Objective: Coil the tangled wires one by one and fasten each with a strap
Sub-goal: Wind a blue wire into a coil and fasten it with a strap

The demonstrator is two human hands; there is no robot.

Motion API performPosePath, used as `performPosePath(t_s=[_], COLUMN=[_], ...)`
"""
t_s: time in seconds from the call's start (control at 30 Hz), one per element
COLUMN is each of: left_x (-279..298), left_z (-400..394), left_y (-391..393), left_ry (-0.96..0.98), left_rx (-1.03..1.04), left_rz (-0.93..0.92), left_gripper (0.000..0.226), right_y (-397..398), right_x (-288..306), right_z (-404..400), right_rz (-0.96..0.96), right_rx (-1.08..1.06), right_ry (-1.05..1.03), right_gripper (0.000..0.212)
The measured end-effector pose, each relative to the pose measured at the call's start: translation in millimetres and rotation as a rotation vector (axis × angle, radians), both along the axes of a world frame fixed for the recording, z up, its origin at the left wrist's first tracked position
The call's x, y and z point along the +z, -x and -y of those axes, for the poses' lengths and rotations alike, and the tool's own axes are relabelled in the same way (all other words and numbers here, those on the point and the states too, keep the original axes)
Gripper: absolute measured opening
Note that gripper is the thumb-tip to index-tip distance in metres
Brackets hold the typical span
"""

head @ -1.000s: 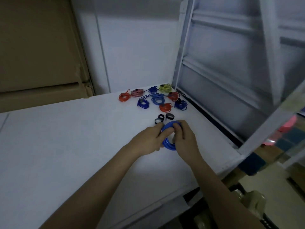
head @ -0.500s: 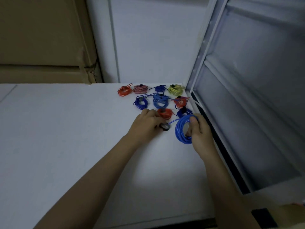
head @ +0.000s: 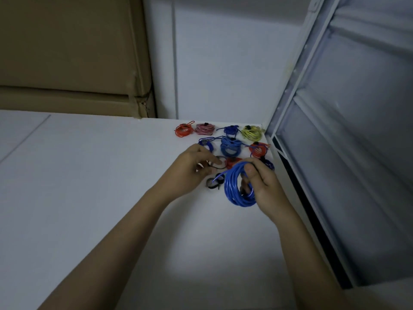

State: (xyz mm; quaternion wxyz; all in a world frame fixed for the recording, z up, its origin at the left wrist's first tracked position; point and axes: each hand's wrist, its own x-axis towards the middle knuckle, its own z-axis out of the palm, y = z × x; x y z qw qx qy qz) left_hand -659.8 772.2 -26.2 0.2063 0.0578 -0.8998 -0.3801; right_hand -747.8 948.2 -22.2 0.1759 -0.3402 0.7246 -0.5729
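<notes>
My right hand (head: 263,186) grips a coiled blue wire (head: 234,189), thumb on top and fingers through the loop, holding it just above the white table (head: 89,198). One loose end of the wire points left toward a black strap (head: 213,183) lying on the table. My left hand (head: 192,168) pinches another black strap (head: 220,164) between thumb and fingers, a little left of the coil. Part of the strap is hidden by my fingers.
Several strapped coils lie at the far right of the table: an orange coil (head: 184,130), pink coil (head: 204,129), yellow coil (head: 252,133), blue coils (head: 230,146) and red coils (head: 258,149). A grey metal frame (head: 290,121) borders the table's right edge. Cardboard boxes (head: 67,63) stand behind.
My left hand let go of the blue coil, reached to the straps and lifted one. My right hand now holds the coil alone, tilted up. The camera view shifted left.
</notes>
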Motion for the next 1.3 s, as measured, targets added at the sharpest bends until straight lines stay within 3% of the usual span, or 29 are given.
performPosePath(t_s=[0.27, 0.4, 0.6, 0.77, 0.93, 1.07, 1.3], left_x=[-8, -13, -23, -21, -19, -18, -25], left_z=[25, 32, 36, 34, 32, 39, 44], left_y=[-42, -58, -62, -60, -54, -51, -48], left_ry=[-0.06, -0.277, -0.168, -0.243, -0.306, -0.47, -0.273], left_rx=[0.038, 0.032, 0.175, 0.16, 0.185, 0.222, 0.283], left_rz=[0.01, 0.031, -0.116, -0.105, -0.178, -0.211, -0.246], left_gripper=[0.02, 0.016, 0.021, 0.019, 0.018, 0.026, 0.022], right_y=[-32, -41, -62, -67, -72, -68, -76], right_x=[-9, -21, -30, -24, -26, -30, -31], right_z=[43, 58, 69, 69, 73, 74, 74], right_rz=[-0.136, -0.298, -0.437, -0.582, -0.493, -0.393, -0.391], right_rx=[0.217, 0.211, 0.174, 0.124, 0.071, 0.008, 0.034], right_ry=[-0.076, -0.141, -0.184, -0.349, -0.366, -0.298, -0.141], right_gripper=[0.024, 0.018, 0.023, 0.037, 0.038, 0.03, 0.028])
